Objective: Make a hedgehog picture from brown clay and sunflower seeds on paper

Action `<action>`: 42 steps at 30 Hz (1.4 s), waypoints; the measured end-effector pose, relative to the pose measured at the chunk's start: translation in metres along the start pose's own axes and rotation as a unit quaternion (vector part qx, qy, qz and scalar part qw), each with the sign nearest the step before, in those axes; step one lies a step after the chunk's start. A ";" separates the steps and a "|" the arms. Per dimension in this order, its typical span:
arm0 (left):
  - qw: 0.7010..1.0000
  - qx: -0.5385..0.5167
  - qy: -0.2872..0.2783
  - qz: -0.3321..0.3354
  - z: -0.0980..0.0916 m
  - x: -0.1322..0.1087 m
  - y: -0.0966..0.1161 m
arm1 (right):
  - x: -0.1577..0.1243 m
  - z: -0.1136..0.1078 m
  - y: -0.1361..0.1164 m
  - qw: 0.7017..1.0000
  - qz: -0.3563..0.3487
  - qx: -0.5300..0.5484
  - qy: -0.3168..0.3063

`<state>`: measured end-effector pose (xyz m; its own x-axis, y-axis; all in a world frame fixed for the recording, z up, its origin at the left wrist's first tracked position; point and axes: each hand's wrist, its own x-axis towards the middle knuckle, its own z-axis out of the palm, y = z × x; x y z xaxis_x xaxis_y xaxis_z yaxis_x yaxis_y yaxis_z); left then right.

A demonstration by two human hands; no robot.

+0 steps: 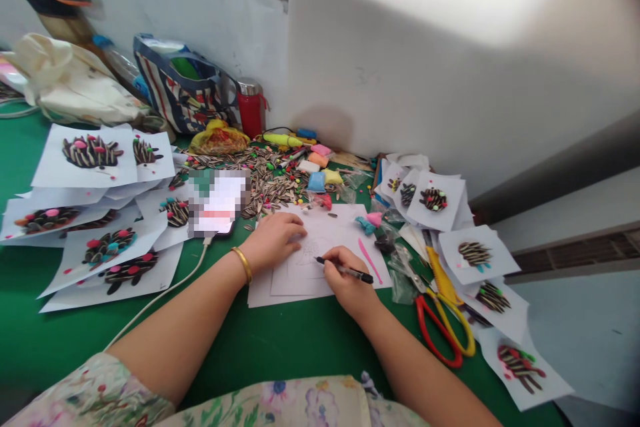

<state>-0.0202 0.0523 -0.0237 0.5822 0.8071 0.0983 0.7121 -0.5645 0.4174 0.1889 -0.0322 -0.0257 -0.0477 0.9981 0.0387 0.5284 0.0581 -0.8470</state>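
Note:
White paper sheets lie on the green table in front of me, with a faint pencil-like drawing on the top one. My right hand holds a black pen, its tip on the paper beside the drawing. My left hand, with a gold bangle at its wrist, rests flat on the paper's left part, fingers stretched out and holding nothing. A pink clay strip lies at the paper's right side. Near its upper right corner are blue clay and pink clay.
Seed-decorated sheets pile up at left, others at right. Red scissors and yellow scissors lie right. A phone with a cable, loose seeds, clay packets, a red flask and bags stand behind.

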 end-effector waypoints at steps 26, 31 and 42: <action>1.000 0.007 0.000 0.003 0.001 0.000 -0.001 | 0.001 0.000 0.004 1.000 -0.001 -0.017 0.001; 1.000 0.009 0.001 0.007 0.001 0.001 -0.001 | 0.001 0.001 0.002 1.000 -0.012 -0.027 0.002; 1.000 0.008 -0.002 0.003 0.000 0.001 0.000 | 0.001 -0.002 0.003 1.000 0.009 -0.012 0.007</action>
<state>-0.0201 0.0530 -0.0238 0.5880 0.8031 0.0968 0.7149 -0.5719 0.4024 0.1920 -0.0307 -0.0277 -0.0264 0.9992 0.0309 0.5496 0.0403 -0.8345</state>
